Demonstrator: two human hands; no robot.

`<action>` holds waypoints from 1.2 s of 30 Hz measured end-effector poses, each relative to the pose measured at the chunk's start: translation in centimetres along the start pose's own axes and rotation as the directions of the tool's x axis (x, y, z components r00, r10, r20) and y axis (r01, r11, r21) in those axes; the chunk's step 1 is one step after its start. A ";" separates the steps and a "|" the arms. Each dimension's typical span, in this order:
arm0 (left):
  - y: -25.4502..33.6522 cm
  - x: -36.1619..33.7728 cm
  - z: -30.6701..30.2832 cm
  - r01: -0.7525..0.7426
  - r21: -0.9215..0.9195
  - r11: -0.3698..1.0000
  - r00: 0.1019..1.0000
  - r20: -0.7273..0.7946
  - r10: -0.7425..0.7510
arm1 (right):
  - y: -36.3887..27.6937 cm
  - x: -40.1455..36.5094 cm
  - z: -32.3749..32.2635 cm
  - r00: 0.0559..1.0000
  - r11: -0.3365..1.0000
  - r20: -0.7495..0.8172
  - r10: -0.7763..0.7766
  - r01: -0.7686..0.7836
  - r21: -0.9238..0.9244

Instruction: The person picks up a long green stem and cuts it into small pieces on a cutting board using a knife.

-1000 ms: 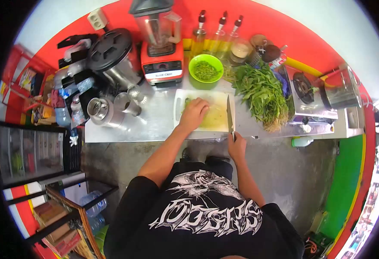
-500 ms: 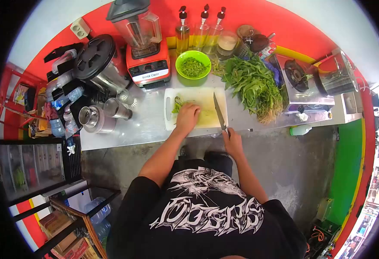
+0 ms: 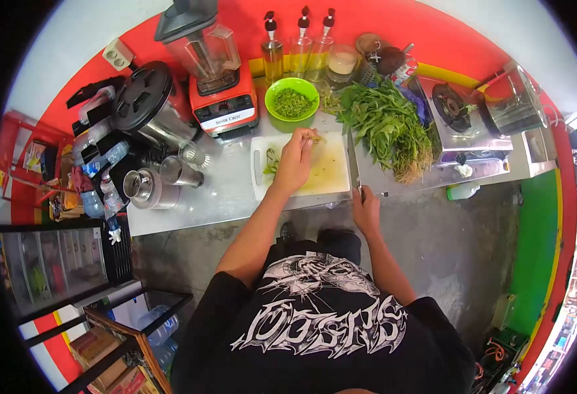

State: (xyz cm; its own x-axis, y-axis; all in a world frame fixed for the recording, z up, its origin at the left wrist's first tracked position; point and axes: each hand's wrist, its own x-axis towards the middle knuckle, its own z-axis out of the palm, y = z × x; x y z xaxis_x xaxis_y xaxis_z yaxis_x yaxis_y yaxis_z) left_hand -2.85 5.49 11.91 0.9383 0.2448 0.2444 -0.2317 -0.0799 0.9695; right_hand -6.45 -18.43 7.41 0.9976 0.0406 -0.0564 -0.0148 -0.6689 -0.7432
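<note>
Shifted toward 12 o'clock since the earlier frame, the left hand (image 3: pixel 295 161) has its grip pinched on cut greens (image 3: pixel 315 138) at the far edge of the cutting board (image 3: pixel 331 177), the green bowl (image 3: pixel 292 103) just beyond at 12 o'clock, while the right hand (image 3: pixel 366 211) clenches the knife (image 3: pixel 352 161), blade lying 12-to-6.

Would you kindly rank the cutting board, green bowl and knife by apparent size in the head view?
1. cutting board
2. green bowl
3. knife: roughly as long as the bowl is wide, but far thinner.
</note>
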 end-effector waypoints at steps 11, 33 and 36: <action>-6.8 -6.5 -4.1 -0.095 0.600 0.794 0.961 0.264 -0.085 | 1.9 -1.4 0.3 0.992 0.999 0.124 -0.027 0.029 -0.017; -9.5 -4.8 -2.6 0.046 0.886 0.461 0.998 -0.016 -0.068 | 1.5 -1.6 1.6 0.965 0.995 0.245 -0.096 0.097 0.008; -9.0 -5.1 -2.5 0.002 0.861 0.508 0.996 0.045 -0.081 | 1.1 -1.2 2.4 0.951 0.990 0.277 -0.139 0.136 0.032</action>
State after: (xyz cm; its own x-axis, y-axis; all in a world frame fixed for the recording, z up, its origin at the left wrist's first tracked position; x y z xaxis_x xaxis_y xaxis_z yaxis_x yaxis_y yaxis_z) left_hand -6.14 7.38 1.98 0.9647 0.2065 0.1636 0.1058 -0.8724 0.4772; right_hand -7.78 -17.46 5.10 0.9318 0.3370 -0.1347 0.1185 -0.6333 -0.7647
